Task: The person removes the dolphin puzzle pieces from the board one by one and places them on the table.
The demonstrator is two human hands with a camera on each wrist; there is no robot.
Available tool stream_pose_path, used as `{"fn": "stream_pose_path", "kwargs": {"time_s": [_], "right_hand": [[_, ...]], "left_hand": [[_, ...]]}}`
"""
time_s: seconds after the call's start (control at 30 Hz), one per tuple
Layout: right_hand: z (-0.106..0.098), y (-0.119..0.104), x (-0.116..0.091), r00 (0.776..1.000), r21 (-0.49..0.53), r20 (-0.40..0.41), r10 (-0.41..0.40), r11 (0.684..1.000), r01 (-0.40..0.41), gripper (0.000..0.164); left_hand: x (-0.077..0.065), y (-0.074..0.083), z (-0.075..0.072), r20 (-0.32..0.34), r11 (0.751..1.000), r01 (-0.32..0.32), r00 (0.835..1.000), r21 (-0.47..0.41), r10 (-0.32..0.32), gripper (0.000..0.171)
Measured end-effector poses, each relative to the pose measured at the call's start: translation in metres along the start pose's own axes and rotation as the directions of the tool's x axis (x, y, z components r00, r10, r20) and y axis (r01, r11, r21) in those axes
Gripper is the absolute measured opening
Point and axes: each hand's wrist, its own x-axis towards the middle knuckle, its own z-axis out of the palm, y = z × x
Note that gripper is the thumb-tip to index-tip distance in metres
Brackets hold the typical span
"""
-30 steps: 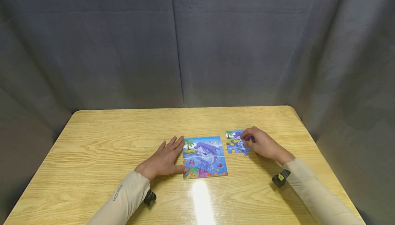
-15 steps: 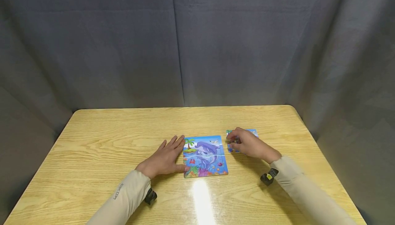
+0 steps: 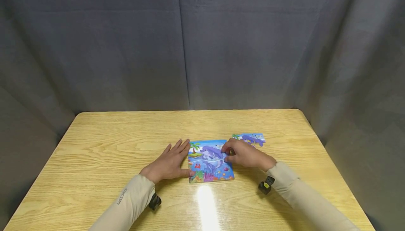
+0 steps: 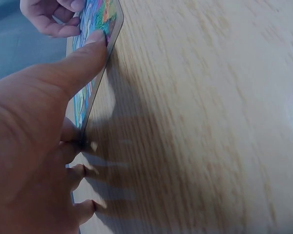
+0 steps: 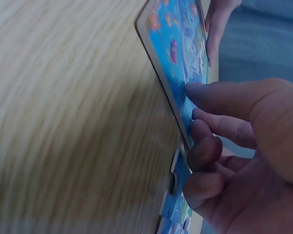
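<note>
right hand [image 3: 245, 153] came to the dolphin puzzle [image 3: 209, 161], between side edges of the tabletop [image 3: 126, 129]; whether bent fingers pinch something, i cannot tell. left hand [image 3: 167, 166], fingers apart, should keep it steady.

A square, thin puzzle board [image 3: 209, 162] lies flat on the worktop [image 3: 126, 129], printed with purple dolphins, a palm tree, a red crab and bright coral. The left hand [image 3: 167, 164] rests its thumb on the board's left edge; the right hand [image 3: 248, 153] touches the upper right side. Just past that corner lies a flat cluster of puzzle pieces [image 3: 248, 137] showing a palm and dolphin, its lower part hidden.
</note>
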Motion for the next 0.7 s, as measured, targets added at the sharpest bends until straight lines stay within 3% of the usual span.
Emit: {"fn": "stream_pose_path", "kwargs": {"time_s": [0.47,0.7], "right_hand": [[0.0014,-0.0041,0.0062,0.999,0.01,0.018,0.042,0.999,-0.042,0.025],[0.0001,-0.0076,0.006,0.998,0.069,0.044,0.048,0.996,-0.051,0.027]], "left_hand": [[-0.0002,0.0027,-0.0006,-0.003,1.0,0.01,1.0,0.009,-0.01,0.103],[0.0002,0.0032,-0.0009,0.0,1.0,0.012,1.0,0.015,-0.012,0.103]]}}
